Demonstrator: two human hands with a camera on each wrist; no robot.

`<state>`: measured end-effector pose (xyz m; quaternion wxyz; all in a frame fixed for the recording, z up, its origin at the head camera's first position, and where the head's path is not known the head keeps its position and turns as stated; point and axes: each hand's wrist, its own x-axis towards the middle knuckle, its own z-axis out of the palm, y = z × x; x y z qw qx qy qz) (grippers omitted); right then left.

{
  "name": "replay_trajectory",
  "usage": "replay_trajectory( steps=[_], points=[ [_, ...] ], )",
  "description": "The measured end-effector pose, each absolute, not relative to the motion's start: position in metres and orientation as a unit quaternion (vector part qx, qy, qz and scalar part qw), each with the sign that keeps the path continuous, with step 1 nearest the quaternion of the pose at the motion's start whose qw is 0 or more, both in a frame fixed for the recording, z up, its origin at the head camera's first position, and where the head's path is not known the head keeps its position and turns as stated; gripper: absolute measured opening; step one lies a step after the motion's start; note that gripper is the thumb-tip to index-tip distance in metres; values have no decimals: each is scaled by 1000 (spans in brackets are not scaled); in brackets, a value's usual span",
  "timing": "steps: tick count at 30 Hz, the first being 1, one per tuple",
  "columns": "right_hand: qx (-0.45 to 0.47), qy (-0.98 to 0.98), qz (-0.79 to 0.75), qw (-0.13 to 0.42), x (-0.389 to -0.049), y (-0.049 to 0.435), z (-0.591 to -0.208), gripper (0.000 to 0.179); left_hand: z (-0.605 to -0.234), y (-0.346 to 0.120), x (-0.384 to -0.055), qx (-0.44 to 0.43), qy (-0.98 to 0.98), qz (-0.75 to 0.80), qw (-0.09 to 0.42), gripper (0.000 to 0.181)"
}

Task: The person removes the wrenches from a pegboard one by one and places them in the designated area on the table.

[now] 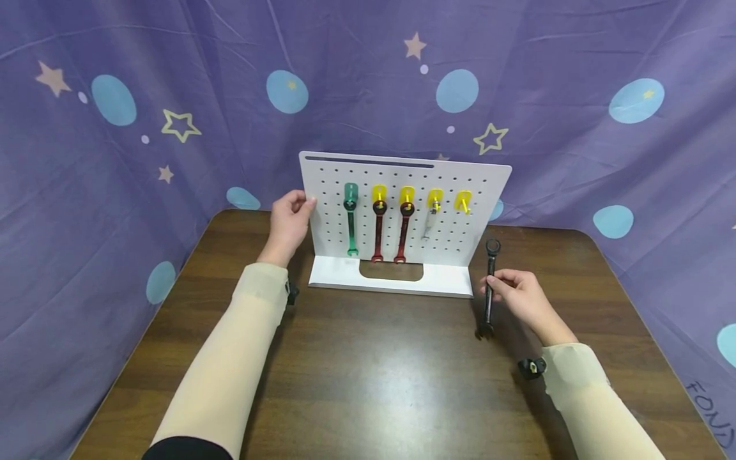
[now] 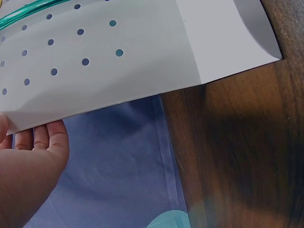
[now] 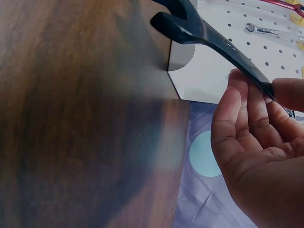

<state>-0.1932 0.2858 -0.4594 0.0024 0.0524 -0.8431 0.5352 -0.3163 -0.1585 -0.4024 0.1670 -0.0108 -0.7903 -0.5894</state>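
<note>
My left hand (image 1: 289, 223) pinches the left edge of a white pegboard (image 1: 339, 163), thumb on the front and fingers behind, as the left wrist view shows. On the right, my right hand (image 1: 523, 297) pinches a black combination wrench (image 1: 490, 281) around its middle. The wrench stands nearly upright beside the board, ring end up, open jaw down. From the board's hooks hang a green wrench (image 1: 351, 223), two red wrenches (image 1: 379, 233) (image 1: 404, 233) and a small silver wrench (image 1: 430, 220). At the far right of that row, a yellow hook (image 1: 463, 202) holds nothing.
The board stands on its white base (image 1: 333, 273), which has a cutout in front, at the back of a brown wooden table (image 1: 368, 370). A purple curtain (image 1: 368, 70) with stars and blue dots hangs behind and along both sides.
</note>
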Motion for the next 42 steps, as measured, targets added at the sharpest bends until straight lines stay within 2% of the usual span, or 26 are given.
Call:
replay_trajectory(
  steps=[13,19,23,42],
  points=[
    [40,-852,521,-30,-192,293,-466,25,-401,-158,-316,-11,-790,-590,167,19],
    [33,-848,527,-52,-188,289,-457,25,-401,-157,-316,-10,-789,-593,162,20],
    [28,-849,526,-48,-193,296,-471,25,-401,-158,-315,-12,-790,-591,165,19],
    [13,-870,491,-47,-193,299,-477,28,-402,-158,-316,-10,-793,-587,165,20]
  ],
)
